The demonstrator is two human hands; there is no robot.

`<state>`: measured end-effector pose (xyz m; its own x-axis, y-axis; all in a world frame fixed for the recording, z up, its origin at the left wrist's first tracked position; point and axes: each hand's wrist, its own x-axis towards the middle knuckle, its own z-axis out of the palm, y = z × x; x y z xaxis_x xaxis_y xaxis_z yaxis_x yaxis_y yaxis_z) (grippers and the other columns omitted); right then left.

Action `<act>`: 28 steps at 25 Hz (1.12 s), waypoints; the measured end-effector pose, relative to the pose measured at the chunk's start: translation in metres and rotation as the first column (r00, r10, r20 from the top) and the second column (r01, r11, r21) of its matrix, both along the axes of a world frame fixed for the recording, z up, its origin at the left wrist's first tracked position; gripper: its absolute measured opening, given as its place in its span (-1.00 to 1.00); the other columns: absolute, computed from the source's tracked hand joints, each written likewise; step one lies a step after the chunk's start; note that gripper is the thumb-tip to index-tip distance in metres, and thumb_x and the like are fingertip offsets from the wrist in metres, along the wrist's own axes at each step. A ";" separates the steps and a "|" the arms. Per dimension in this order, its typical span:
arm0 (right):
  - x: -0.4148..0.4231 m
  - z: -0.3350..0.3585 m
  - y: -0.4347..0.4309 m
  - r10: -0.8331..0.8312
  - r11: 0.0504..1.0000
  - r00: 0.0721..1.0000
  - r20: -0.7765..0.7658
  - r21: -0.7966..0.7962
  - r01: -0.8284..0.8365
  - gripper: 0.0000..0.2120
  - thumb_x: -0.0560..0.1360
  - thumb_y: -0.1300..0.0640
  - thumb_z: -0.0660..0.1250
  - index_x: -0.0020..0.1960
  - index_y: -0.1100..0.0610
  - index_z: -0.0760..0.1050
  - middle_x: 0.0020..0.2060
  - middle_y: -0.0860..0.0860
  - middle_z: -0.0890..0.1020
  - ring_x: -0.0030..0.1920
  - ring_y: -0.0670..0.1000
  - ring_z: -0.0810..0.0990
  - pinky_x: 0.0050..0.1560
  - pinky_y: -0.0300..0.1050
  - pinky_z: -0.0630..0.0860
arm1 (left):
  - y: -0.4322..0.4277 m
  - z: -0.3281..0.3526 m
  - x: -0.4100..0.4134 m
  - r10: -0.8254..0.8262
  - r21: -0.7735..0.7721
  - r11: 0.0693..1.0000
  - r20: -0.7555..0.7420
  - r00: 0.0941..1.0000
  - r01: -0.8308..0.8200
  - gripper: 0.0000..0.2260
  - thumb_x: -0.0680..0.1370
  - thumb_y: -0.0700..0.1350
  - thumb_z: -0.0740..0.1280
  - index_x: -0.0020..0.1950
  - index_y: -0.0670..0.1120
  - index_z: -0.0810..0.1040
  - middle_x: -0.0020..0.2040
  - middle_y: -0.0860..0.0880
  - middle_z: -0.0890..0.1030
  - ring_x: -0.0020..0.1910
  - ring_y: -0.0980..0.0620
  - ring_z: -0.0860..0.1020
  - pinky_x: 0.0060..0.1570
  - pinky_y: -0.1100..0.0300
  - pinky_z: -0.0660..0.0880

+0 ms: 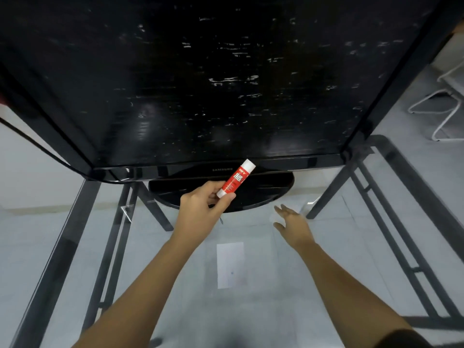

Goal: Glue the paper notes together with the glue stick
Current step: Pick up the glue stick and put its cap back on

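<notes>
At frame centre our left hand [200, 207] pinches the glue stick [236, 178] by its lower end; our right hand [292, 223] hovers, fingers spread, holding nothing. A paper note [230, 264] lies below.

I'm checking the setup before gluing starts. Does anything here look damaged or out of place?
The monitor screen is covered in pale scuffs and streaks, which looks like surface damage or grime. Otherwise nothing stands out: the left hand holds the capped glue stick, and a paper note lies flat on the glass table.
</notes>
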<state>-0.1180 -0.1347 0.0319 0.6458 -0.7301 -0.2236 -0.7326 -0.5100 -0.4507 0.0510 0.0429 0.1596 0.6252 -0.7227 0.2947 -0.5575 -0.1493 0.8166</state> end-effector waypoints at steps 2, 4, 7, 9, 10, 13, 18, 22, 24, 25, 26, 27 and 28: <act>0.005 -0.007 -0.001 0.014 1.000 0.999 -0.041 -0.005 -0.015 -0.54 0.56 0.13 0.25 0.44 0.08 0.26 0.47 0.04 0.26 0.39 0.07 0.34 0.34 -0.10 0.28 | -0.001 -0.006 0.002 0.000 0.023 1.000 -0.015 1.000 0.000 -0.72 0.44 -0.04 0.42 0.13 -0.06 0.58 -0.08 0.17 0.60 -0.10 0.38 0.56 -0.12 0.56 0.44; 0.010 -0.012 -0.002 0.014 1.000 0.997 -0.080 -0.025 -0.016 -0.58 0.57 0.13 0.23 0.42 0.10 0.30 0.45 0.04 0.30 0.37 0.09 0.36 0.33 -0.05 0.33 | -0.001 -0.010 0.003 0.010 0.041 0.999 -0.023 1.000 -0.009 -0.71 0.44 -0.02 0.42 0.13 -0.05 0.58 -0.08 0.16 0.60 -0.12 0.38 0.56 -0.13 0.56 0.45; 0.015 -0.016 -0.004 0.017 0.997 0.996 -0.087 -0.074 -0.024 -0.64 0.57 0.17 0.21 0.36 0.15 0.37 0.32 0.12 0.46 0.26 0.14 0.47 0.23 -0.02 0.43 | -0.001 -0.013 0.005 0.006 0.060 0.998 -0.013 1.000 -0.005 -0.69 0.43 0.01 0.41 0.14 -0.05 0.58 -0.07 0.14 0.60 -0.14 0.33 0.58 -0.13 0.52 0.48; 0.017 -0.015 -0.007 0.037 0.994 0.994 -0.104 -0.094 -0.047 -0.70 0.56 0.20 0.21 0.29 0.17 0.42 0.18 0.15 0.55 0.12 0.17 0.54 0.09 -0.01 0.50 | -0.001 -0.013 0.007 0.005 0.053 0.999 -0.012 1.000 -0.004 -0.69 0.43 0.01 0.42 0.13 -0.06 0.58 -0.06 0.13 0.61 -0.14 0.31 0.58 -0.14 0.51 0.49; 0.018 -0.014 -0.007 0.046 0.994 0.992 -0.115 -0.097 -0.057 -0.72 0.56 0.21 0.22 0.26 0.18 0.44 0.14 0.16 0.56 0.08 0.17 0.55 0.06 -0.02 0.50 | -0.001 -0.013 0.007 0.006 0.049 0.999 -0.012 1.000 -0.005 -0.70 0.43 0.00 0.42 0.13 -0.07 0.58 -0.06 0.12 0.61 -0.15 0.32 0.58 -0.14 0.51 0.48; 0.025 -0.004 -0.007 0.017 0.998 1.000 -0.002 -0.066 -0.017 -0.74 0.54 0.20 0.26 0.22 0.19 0.48 0.09 0.16 0.58 0.04 0.14 0.57 0.03 -0.10 0.48 | -0.001 -0.011 0.008 0.002 0.045 0.999 -0.015 1.000 -0.001 -0.69 0.43 0.00 0.42 0.13 -0.07 0.58 -0.07 0.14 0.60 -0.14 0.31 0.59 -0.12 0.51 0.48; 0.050 0.062 0.009 -0.258 0.934 0.762 0.594 0.355 0.039 -0.77 0.52 0.11 0.31 0.17 0.03 0.51 0.04 -0.07 0.63 0.00 -0.20 0.59 0.05 -0.35 0.48 | 0.002 -0.010 0.009 0.003 0.010 1.000 -0.016 1.000 -0.003 -0.72 0.43 -0.05 0.44 0.12 -0.08 0.59 -0.11 0.22 0.58 -0.11 0.40 0.55 -0.15 0.55 0.45; 0.052 0.107 0.025 -0.351 0.809 0.594 0.724 0.554 -0.196 -0.81 0.54 0.09 0.28 0.14 -0.06 0.52 0.04 -0.13 0.64 0.09 -0.17 0.59 0.00 -0.36 0.50 | 0.007 -0.009 0.004 0.004 0.009 1.000 -0.004 1.000 -0.004 -0.71 0.43 -0.03 0.43 0.12 -0.06 0.59 -0.12 0.24 0.57 -0.14 0.36 0.57 -0.14 0.53 0.47; 0.051 0.120 0.029 -0.357 0.798 0.556 0.750 0.555 -0.237 -0.80 0.54 0.11 0.27 0.14 -0.01 0.53 0.06 -0.10 0.64 0.11 -0.14 0.60 0.01 -0.35 0.50 | 0.008 -0.008 0.002 -0.004 0.011 1.000 0.009 1.000 0.004 -0.70 0.43 -0.01 0.42 0.13 -0.06 0.58 -0.10 0.18 0.59 -0.15 0.33 0.58 -0.12 0.51 0.48; 0.051 0.125 0.031 -0.354 0.803 0.551 0.756 0.547 -0.235 -0.80 0.54 0.12 0.28 0.14 -0.02 0.53 0.06 -0.09 0.64 0.11 -0.13 0.59 0.03 -0.33 0.51 | 0.010 -0.007 0.001 -0.009 0.012 1.000 0.018 1.000 0.009 -0.69 0.43 0.00 0.42 0.13 -0.06 0.58 -0.09 0.15 0.60 -0.15 0.31 0.58 -0.13 0.51 0.49; 0.050 0.129 0.031 -0.342 0.817 0.555 0.758 0.532 -0.223 -0.81 0.53 0.12 0.29 0.12 -0.05 0.53 0.05 -0.10 0.64 0.11 -0.13 0.59 0.04 -0.30 0.51 | 0.011 -0.006 0.001 -0.016 0.013 1.000 0.032 0.999 0.015 -0.68 0.43 0.01 0.42 0.14 -0.08 0.58 -0.08 0.12 0.61 -0.16 0.29 0.59 -0.14 0.50 0.50; 0.049 0.133 0.031 -0.318 0.836 0.567 0.760 0.507 -0.211 -0.81 0.52 0.12 0.30 0.10 -0.08 0.53 0.04 -0.11 0.64 0.10 -0.14 0.59 0.05 -0.29 0.52 | 0.012 -0.004 0.001 -0.024 0.013 1.000 0.050 0.998 0.023 -0.66 0.43 0.01 0.41 0.14 -0.09 0.58 -0.07 0.09 0.63 -0.16 0.26 0.59 -0.14 0.48 0.51; 0.047 0.137 0.031 -0.282 0.857 0.582 0.762 0.473 -0.204 -0.81 0.52 0.12 0.31 0.09 -0.10 0.53 0.03 -0.13 0.64 0.08 -0.16 0.59 0.05 -0.30 0.51 | 0.013 -0.003 0.001 -0.033 0.010 0.999 0.066 0.997 0.032 -0.66 0.43 0.01 0.42 0.15 -0.11 0.59 -0.05 0.05 0.65 -0.16 0.23 0.60 -0.14 0.45 0.53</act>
<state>-0.0707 -0.1040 0.1690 0.7008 -0.7117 0.0482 0.0322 -0.0360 -0.9988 0.0521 0.0562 0.1567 0.5806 -0.7450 0.3285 -0.6152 -0.1372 0.7763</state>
